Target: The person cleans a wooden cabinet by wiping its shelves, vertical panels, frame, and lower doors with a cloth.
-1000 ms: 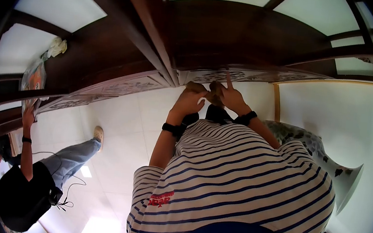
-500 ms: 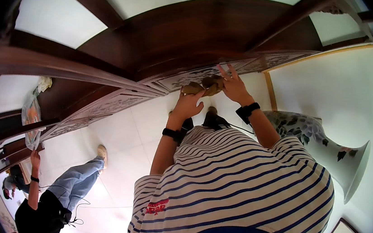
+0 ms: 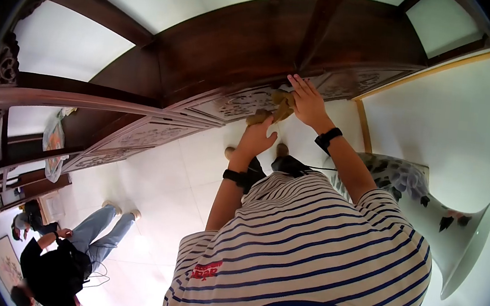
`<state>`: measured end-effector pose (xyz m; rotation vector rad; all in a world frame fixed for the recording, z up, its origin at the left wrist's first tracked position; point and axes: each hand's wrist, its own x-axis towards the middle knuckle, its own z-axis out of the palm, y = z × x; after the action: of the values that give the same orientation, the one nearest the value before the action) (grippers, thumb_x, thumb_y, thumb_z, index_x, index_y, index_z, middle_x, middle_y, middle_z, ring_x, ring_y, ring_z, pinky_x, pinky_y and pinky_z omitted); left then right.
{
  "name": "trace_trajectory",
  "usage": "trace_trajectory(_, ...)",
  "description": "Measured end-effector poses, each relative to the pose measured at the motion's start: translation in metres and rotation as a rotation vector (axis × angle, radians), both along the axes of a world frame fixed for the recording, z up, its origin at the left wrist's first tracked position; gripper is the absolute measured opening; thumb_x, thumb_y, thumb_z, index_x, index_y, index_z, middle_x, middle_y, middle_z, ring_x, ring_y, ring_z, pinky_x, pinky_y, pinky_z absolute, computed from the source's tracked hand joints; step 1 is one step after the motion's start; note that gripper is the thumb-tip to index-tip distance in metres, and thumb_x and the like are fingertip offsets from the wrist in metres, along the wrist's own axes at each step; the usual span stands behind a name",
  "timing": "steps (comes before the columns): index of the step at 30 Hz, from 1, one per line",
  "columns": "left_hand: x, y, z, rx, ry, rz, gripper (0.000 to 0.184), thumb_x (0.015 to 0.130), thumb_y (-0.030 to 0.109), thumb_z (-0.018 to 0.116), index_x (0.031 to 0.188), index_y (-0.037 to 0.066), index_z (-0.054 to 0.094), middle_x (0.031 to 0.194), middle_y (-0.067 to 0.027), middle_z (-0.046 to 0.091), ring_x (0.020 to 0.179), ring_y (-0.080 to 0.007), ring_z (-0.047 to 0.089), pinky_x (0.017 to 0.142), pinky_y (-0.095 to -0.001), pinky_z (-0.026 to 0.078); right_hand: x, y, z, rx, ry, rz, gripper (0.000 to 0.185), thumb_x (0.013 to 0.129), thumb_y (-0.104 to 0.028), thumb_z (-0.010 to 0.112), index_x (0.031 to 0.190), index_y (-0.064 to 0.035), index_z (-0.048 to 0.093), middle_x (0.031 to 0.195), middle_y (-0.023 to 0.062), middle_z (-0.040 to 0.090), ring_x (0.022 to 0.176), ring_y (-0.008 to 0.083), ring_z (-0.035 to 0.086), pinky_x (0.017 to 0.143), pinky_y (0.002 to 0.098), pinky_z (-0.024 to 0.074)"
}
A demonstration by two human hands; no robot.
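A yellow-brown cloth (image 3: 284,104) hangs bunched between my two hands in front of the carved cabinet front (image 3: 244,106). My left hand (image 3: 255,139) grips its lower left end, thumb held apart from the fingers. At the other end, my right hand (image 3: 308,105) pinches the cloth near the thumb, while its other fingers reach out to the dark shelf edge. Whether those fingertips touch the wood, I cannot tell. Part of the cloth is hidden behind my left fingers.
Dark wooden shelving (image 3: 227,37) curves across the view above the carved doors. A tall floral vase (image 3: 430,211) stands close to my right arm. To the left, a person in black (image 3: 56,273) stands near a plastic bag (image 3: 53,148) on the shelf. Another person is farther back.
My right hand's fingers have come closer together at the shelf edge, and the cloth is stretched longer between my hands. The person at left has withdrawn an arm from the plastic bag.
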<state>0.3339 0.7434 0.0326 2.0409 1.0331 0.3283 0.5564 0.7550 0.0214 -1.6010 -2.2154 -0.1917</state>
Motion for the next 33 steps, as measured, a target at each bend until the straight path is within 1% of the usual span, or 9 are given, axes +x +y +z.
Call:
trace_trajectory(11,0.017,-0.029,0.005,-0.053,0.013,0.131,0.052,0.080,0.022,0.061,0.124,-0.001,0.046,0.099,-0.0266,0.061,0.091,-0.0417,0.058,0.078,-0.0437,0.047,-0.004,0.001,0.013,-0.090,0.047,0.050,0.019,0.070,-0.014,0.060,0.079,0.0024,0.064,0.132,0.0180,0.045,0.125,0.0300,0.039,0.099,0.0415,0.0360)
trace_trajectory(14,0.015,-0.035,0.007,-0.090,0.096,0.094,0.051,0.080,0.023,0.061,0.124,-0.001,0.047,0.099,-0.0256,0.062,0.090,-0.0403,0.059,0.077,-0.0433,0.048,0.006,-0.018,-0.052,-0.169,0.067,0.049,0.020,0.071,-0.014,0.060,0.081,0.0030,0.065,0.133,0.0179,0.045,0.127,0.0293,0.037,0.101,0.0433,0.0343)
trace_trajectory(16,0.011,-0.040,-0.008,-0.089,0.133,0.051,0.051,0.080,0.023,0.061,0.123,0.000,0.048,0.099,-0.0249,0.062,0.090,-0.0396,0.059,0.077,-0.0428,0.048,0.011,-0.043,-0.040,-0.166,0.056,0.106,0.021,0.072,-0.014,0.060,0.082,0.0036,0.066,0.133,0.0171,0.044,0.128,0.0286,0.037,0.102,0.0447,0.0328)
trace_trajectory(18,0.005,-0.051,-0.028,0.064,0.058,0.044,0.047,0.079,0.026,0.059,0.120,0.004,0.051,0.083,-0.0196,0.065,0.080,-0.0378,0.062,0.072,-0.0442,0.050,0.019,-0.055,-0.030,-0.167,0.040,0.163,0.022,0.073,-0.014,0.060,0.083,0.0042,0.066,0.134,0.0163,0.044,0.128,0.0279,0.037,0.104,0.0461,0.0314)
trace_trajectory(21,0.012,-0.061,-0.034,0.093,-0.099,0.134,0.048,0.080,0.025,0.059,0.122,0.005,0.051,0.082,-0.0195,0.065,0.078,-0.0381,0.062,0.071,-0.0441,0.050,0.022,-0.072,-0.032,-0.283,0.077,0.055,0.030,0.076,-0.010,0.057,0.102,0.0043,0.061,0.133,0.0179,0.044,0.124,0.0336,0.040,0.102,0.0469,0.0348)
trace_trajectory(23,0.022,-0.056,-0.024,0.077,-0.059,0.116,0.048,0.080,0.024,0.059,0.122,0.005,0.050,0.081,-0.0194,0.065,0.075,-0.0378,0.062,0.070,-0.0445,0.051,0.024,-0.073,-0.038,-0.534,0.691,-0.014,0.047,0.077,-0.005,0.054,0.123,0.0009,0.047,0.134,0.0225,0.041,0.118,0.0415,0.043,0.097,0.0459,0.0403)
trace_trajectory(28,0.055,-0.022,0.009,0.106,0.138,0.029,0.049,0.082,0.022,0.058,0.127,0.005,0.048,0.079,-0.0197,0.064,0.071,-0.0363,0.062,0.065,-0.0439,0.050,0.036,-0.040,-0.033,-0.364,0.721,-0.172,0.065,0.076,-0.004,0.057,0.135,-0.0002,0.030,0.135,0.0268,0.033,0.118,0.0463,0.040,0.095,0.0449,0.0407)
trace_trajectory(30,0.067,-0.004,0.008,0.391,0.068,0.059,0.048,0.081,0.018,0.057,0.126,0.005,0.049,0.072,-0.0175,0.063,0.063,-0.0343,0.061,0.060,-0.0438,0.049,0.045,-0.022,-0.041,-0.117,0.815,-0.287,0.075,0.074,-0.013,0.063,0.138,0.0017,0.026,0.137,0.0286,0.028,0.123,0.0446,0.034,0.100,0.0438,0.0350)
trace_trajectory(33,0.082,0.027,0.008,0.641,0.018,0.076,0.051,0.078,0.015,0.056,0.127,0.004,0.048,0.071,-0.0173,0.063,0.062,-0.0334,0.060,0.061,-0.0434,0.049,0.059,0.003,-0.047,-0.257,1.062,-0.447,0.086,0.072,-0.019,0.066,0.140,0.0030,0.019,0.139,0.0304,0.023,0.128,0.0428,0.028,0.104,0.0424,0.0295)
